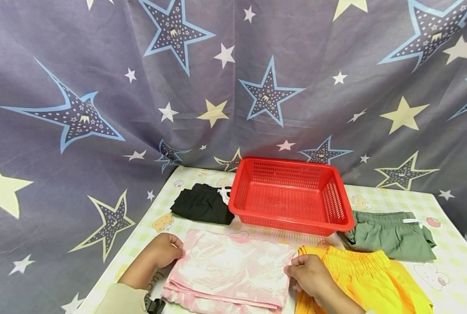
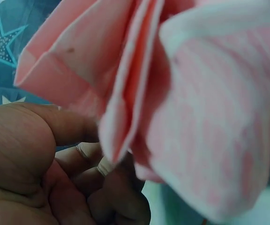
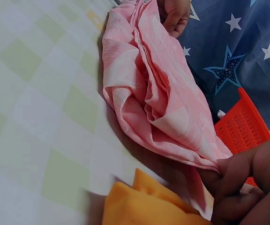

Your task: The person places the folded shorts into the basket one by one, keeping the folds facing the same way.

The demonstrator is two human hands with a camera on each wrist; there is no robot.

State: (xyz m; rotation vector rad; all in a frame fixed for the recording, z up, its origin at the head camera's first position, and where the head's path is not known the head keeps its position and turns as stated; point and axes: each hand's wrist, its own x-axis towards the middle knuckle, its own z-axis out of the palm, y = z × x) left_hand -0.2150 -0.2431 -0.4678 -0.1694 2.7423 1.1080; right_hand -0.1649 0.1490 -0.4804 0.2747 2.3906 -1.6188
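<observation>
A pink and white patterned garment (image 1: 233, 266), folded into a flat rectangle, lies at the front of the table. My left hand (image 1: 165, 250) pinches its left edge between thumb and fingers; the left wrist view shows the pink folded layers (image 2: 130, 93) close up and blurred. At the opposite edge, my right hand (image 1: 309, 274) pinches the cloth near its corner. In the right wrist view the garment (image 3: 149, 89) shows several stacked folds, with the right fingertips (image 3: 219, 176) on its edge. Yellow shorts (image 1: 370, 279) lie partly under the right hand and forearm.
Behind the garment stands a red perforated plastic basket (image 1: 288, 224). Folded black shorts (image 1: 202, 205) lie left of it, green shorts (image 1: 394, 235) right of it. The table has a checked cover (image 1: 462, 261), and a star-patterned curtain (image 1: 202, 109) hangs behind.
</observation>
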